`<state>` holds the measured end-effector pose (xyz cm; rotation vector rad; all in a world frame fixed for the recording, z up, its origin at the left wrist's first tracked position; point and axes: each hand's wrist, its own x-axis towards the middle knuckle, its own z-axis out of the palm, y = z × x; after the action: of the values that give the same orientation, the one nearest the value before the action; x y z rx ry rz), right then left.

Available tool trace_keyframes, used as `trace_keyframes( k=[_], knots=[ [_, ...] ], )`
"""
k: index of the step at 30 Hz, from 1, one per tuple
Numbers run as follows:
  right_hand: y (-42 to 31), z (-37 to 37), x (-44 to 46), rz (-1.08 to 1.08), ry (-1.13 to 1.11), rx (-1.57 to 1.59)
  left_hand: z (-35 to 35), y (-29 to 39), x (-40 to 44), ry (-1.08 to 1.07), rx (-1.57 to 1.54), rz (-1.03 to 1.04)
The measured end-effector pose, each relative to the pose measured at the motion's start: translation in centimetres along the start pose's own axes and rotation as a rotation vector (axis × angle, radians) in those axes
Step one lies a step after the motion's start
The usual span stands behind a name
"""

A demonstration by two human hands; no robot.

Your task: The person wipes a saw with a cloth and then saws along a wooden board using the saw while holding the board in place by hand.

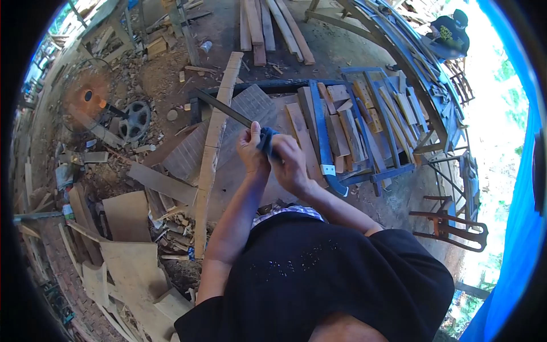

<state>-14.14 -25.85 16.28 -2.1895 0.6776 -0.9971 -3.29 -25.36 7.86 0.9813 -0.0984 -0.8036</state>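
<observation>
Hands, two, bare, both engaged. Left hand (251, 151): closed round the near end of the dark strip, thumb uppermost. Right hand (292, 165): fingers bent over the dark cloth (266, 140), pressed against the left.

Dark strip (225, 107), one: long, narrow, blade-like; tilted away to the far left, its tip near the left end of the dark beam (273, 86). Its near end was hidden by hands and cloth. Step in hand, by judgement: handling or wiping the strip with the cloth; a further stroke would call for a firm left grasp and fingers kept off the edges.

Long plank (208, 165), one: lay lengthwise beneath and beyond the strip, left of the hands.

Blue saw (323, 134), one: lay across the left part of the blue frame (393, 171), handle projecting past the near edge.

Wood pieces (335, 134), more than ten, overlapping, exact count not possible: ranged on and beside the frame, from its left end towards the far right corner.

Spoked wheel (135, 121), one: on the littered ground, left.

Long boards (252, 25), about five: on the ground, beyond the beam.

Another person (450, 35), one: farthest right, in dark clothing.
</observation>
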Motion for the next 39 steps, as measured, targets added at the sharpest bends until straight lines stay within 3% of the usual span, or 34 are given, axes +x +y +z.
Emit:
trace_keyframes(
  k=[1, 2, 4, 5, 8, 10, 13, 14, 15, 16, 18, 20, 24, 26, 29, 33, 35, 36, 37, 39],
  knots=[
    [0.1, 0.1, -0.6, -0.213, -0.031, -0.13, -0.1, -0.1, 0.1, 0.01, 0.009, -0.017],
    [0.5, 0.2, -1.3, -0.211, -0.035, -0.147, -0.1, -0.3, 0.0, 0.004, -0.003, -0.027],
    [1.4, -0.1, -2.5, -0.314, -0.149, -0.409, 0.2, 0.1, -0.4, 0.114, 0.054, -0.241],
    [1.8, -0.5, -2.9, -0.373, -0.201, -0.539, 0.0, 0.4, -0.6, 0.089, -0.057, -0.391],
    [2.3, -1.6, -2.8, -0.422, -0.241, -0.63, -0.3, 0.0, -1.1, 0.055, -0.168, -0.512],
    [3.2, -2.1, -2.3, -0.392, -0.238, -0.589, 0.1, 0.7, -1.5, 0.056, -0.115, -0.527],
    [3.3, -3.0, -1.6, -0.149, -0.245, -0.349, 0.5, 1.3, -1.7, 0.065, -0.049, -0.472],
    [2.8, -3.1, -1.3, -0.153, -0.251, -0.351, -0.1, 1.0, -1.5, -0.063, -0.069, -0.431],
    [2.4, -3.1, -1.1, -0.021, -0.172, -0.189, -0.2, 1.6, -1.6, -0.191, -0.087, -0.388],
    [2.1, -3.1, -0.8, 0.111, -0.09, -0.027, -0.2, 2.1, -1.8, -0.19, -0.091, -0.386],
    [1.9, -2.9, -0.5, 0.12, -0.066, -0.015, -0.1, 3.6, -2.6, -0.213, 0.086, -0.309],
    [1.9, -2.4, -0.5, 0.421, -0.085, 0.551, -0.3, 5.0, -2.7, -0.33, -0.027, -0.393],
    [0.5, -1.1, 0.1, 0.616, 0.02, 0.617, -2.2, 3.5, -0.7, -0.544, -0.149, -0.484],
    [3.1, 0.0, -0.8, 0.831, 0.057, 0.573, -2.2, 3.5, -0.9, -0.508, -0.08, -0.498],
    [7.1, 2.0, -1.5, 0.757, 0.115, 0.33, -2.5, 2.7, -1.4, -0.419, 0.035, -0.516],
    [11.2, 3.7, -2.1, 0.824, 0.174, 0.161, -3.4, -0.2, -1.3, -0.365, 0.075, -0.436],
    [12.5, 4.9, -2.5, 0.622, 0.232, -0.032, -3.9, -2.8, -0.8, -0.317, 0.144, -0.344],
    [12.6, 5.3, -2.4, 0.622, 0.234, -0.031, -3.9, -3.2, -0.7, -0.268, 0.21, -0.249],
    [12.6, 5.6, -2.3, 0.569, 0.221, -0.087, -3.9, -3.5, -0.5, -0.269, 0.212, -0.248],
    [12.8, 6.2, -2.1, 0.515, 0.208, -0.141, -3.8, -4.1, 0.1, -0.065, 0.323, -0.288]
  ],
)
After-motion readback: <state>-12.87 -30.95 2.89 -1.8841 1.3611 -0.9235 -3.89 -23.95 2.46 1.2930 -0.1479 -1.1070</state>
